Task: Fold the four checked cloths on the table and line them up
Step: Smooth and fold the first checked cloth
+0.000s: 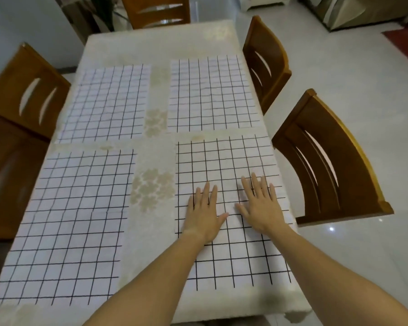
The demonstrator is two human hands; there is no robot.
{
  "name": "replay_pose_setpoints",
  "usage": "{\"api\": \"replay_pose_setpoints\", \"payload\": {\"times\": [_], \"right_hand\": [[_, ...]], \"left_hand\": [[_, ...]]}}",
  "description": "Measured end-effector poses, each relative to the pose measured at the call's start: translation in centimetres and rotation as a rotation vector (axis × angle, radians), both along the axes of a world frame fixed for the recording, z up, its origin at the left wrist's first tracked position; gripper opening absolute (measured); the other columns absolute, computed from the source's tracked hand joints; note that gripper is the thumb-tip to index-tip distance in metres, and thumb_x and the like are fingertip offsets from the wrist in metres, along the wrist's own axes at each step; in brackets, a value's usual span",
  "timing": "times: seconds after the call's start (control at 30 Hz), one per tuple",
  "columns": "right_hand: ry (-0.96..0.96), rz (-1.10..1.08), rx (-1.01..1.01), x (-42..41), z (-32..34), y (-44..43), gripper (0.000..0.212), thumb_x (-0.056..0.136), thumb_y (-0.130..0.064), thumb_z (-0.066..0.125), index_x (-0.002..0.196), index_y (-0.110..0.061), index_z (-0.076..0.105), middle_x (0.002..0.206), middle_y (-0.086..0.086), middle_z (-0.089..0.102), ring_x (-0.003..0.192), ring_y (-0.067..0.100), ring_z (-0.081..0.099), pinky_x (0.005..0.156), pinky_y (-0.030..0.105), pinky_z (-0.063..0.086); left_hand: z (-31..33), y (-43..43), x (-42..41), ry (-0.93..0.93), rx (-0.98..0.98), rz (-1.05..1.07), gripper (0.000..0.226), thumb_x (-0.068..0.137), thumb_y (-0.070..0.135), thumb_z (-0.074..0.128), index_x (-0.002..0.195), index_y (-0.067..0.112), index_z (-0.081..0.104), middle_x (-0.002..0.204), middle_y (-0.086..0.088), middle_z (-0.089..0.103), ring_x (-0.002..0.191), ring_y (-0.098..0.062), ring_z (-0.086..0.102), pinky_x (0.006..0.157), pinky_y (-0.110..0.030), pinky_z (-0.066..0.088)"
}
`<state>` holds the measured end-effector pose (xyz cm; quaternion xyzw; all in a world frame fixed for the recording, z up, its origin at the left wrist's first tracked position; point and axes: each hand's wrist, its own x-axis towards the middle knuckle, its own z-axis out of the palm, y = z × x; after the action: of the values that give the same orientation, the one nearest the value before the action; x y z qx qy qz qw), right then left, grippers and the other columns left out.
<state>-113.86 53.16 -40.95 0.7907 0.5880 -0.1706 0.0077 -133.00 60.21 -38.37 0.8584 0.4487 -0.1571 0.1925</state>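
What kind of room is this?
Probably a dining room in a home. A long table under a cream flower-patterned tablecloth has brown wooden chairs with curved slat backs around it, on a shiny pale tiled floor. Two hands rest on a white black-checked cloth.

Under my hands: the left hand (pixel 204 214) and right hand (pixel 259 205) hide part of the near right cloth (pixel 231 255).
Forearms: cut off by the bottom edge.
Left chairs (pixel 17 109): blurred, the nearer one cut off by the left edge.
Far chair (pixel 156 10): top cropped.
Table (pixel 149 222): near left corner out of view.
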Motion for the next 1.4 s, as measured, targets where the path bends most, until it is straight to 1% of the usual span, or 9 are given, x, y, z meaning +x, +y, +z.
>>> {"api": "replay_pose_setpoints", "payload": {"times": [0.23, 0.4, 0.53, 0.67, 0.8, 0.97, 1.13, 1.27, 1.4], "right_hand": [[-0.058, -0.011, 0.03, -0.4, -2.7, -0.6, 0.075, 0.097, -0.071, 0.006, 0.158, -0.033, -0.016, 0.166, 0.003, -0.024, 0.151, 0.026, -0.026, 0.125, 0.05, -0.005], [-0.06, -0.01, 0.02, -0.8, -2.7, -0.1, 0.075, 0.098, -0.07, 0.009, 0.157, -0.033, -0.017, 0.165, 0.003, -0.025, 0.15, 0.027, -0.028, 0.125, 0.051, -0.005], [-0.074, -0.022, 0.004, -1.4, -2.8, 0.5, 0.075, 0.097, -0.071, 0.005, 0.158, -0.032, -0.017, 0.165, 0.004, -0.025, 0.15, 0.028, -0.028, 0.124, 0.053, -0.005], [-0.056, 0.007, 0.008, -1.7, -2.7, 1.0, 0.077, 0.096, -0.072, 0.007, 0.158, -0.032, -0.015, 0.165, 0.004, -0.026, 0.15, 0.027, -0.029, 0.124, 0.052, -0.006], [-0.035, 0.037, 0.028, -3.4, -2.6, 2.1, 0.078, 0.096, -0.073, 0.012, 0.159, -0.033, -0.013, 0.166, 0.003, -0.022, 0.15, 0.027, -0.028, 0.124, 0.051, -0.008], [-0.021, 0.053, 0.016, -5.7, -2.7, 3.2, 0.078, 0.096, -0.073, 0.011, 0.158, -0.033, -0.014, 0.165, 0.001, -0.024, 0.149, 0.026, -0.031, 0.123, 0.049, -0.012], [0.002, 0.097, 0.022, -6.6, -2.4, 3.7, 0.077, 0.097, -0.072, 0.011, 0.158, -0.033, -0.016, 0.165, 0.0, -0.025, 0.149, 0.024, -0.032, 0.124, 0.047, -0.013], [0.028, 0.096, 0.044, -6.6, -2.7, 3.8, 0.074, 0.098, -0.068, 0.01, 0.159, -0.032, -0.012, 0.166, 0.0, -0.022, 0.15, 0.021, -0.029, 0.124, 0.045, -0.01], [0.015, 0.07, 0.043, -6.0, -2.8, 3.6, 0.074, 0.099, -0.065, 0.011, 0.16, -0.028, -0.008, 0.166, 0.004, -0.02, 0.151, 0.024, -0.027, 0.125, 0.046, -0.009]], "left_hand": [[-4.0, 0.0, -0.3, 0.021, 0.106, 0.075, 0.083, 0.089, 0.071, -0.015, 0.153, 0.023, -0.034, 0.159, -0.002, -0.042, 0.148, -0.027, -0.037, 0.123, -0.054, -0.016], [-4.9, -0.2, -0.8, -0.03, 0.156, 0.098, 0.078, 0.099, 0.07, 0.001, 0.155, 0.024, -0.03, 0.161, -0.002, -0.039, 0.148, -0.024, -0.038, 0.123, -0.053, -0.015], [-5.1, 0.2, -1.1, -0.052, 0.172, 0.095, 0.078, 0.101, 0.07, 0.005, 0.157, 0.026, -0.027, 0.163, 0.0, -0.035, 0.15, -0.023, -0.034, 0.124, -0.052, -0.012], [-5.4, 1.4, -2.5, -0.066, 0.188, 0.092, 0.077, 0.1, 0.07, 0.006, 0.158, 0.028, -0.023, 0.166, 0.001, -0.028, 0.152, -0.022, -0.03, 0.126, -0.051, -0.007], [-5.5, 2.7, -4.6, -0.07, 0.193, 0.118, 0.076, 0.101, 0.069, 0.009, 0.158, 0.03, -0.023, 0.166, 0.003, -0.029, 0.152, -0.021, -0.029, 0.126, -0.049, -0.006], [-5.4, 3.6, -7.7, -0.054, 0.209, 0.151, 0.074, 0.101, 0.068, 0.01, 0.157, 0.035, -0.024, 0.165, 0.006, -0.031, 0.151, -0.02, -0.031, 0.127, -0.047, -0.007], [-5.4, 4.3, -10.6, -0.075, 0.239, 0.157, 0.074, 0.1, 0.07, 0.012, 0.159, 0.036, -0.017, 0.167, 0.008, -0.025, 0.153, -0.018, -0.025, 0.127, -0.046, -0.003], [-5.1, 4.5, -11.4, -0.044, 0.221, 0.189, 0.079, 0.098, 0.073, 0.009, 0.158, 0.033, -0.022, 0.165, 0.008, -0.029, 0.151, -0.017, -0.03, 0.127, -0.045, -0.006], [-4.7, 4.2, -11.6, -0.029, 0.188, 0.22, 0.083, 0.096, 0.075, 0.005, 0.156, 0.029, -0.028, 0.163, 0.005, -0.034, 0.149, -0.019, -0.036, 0.126, -0.045, -0.01]]}}
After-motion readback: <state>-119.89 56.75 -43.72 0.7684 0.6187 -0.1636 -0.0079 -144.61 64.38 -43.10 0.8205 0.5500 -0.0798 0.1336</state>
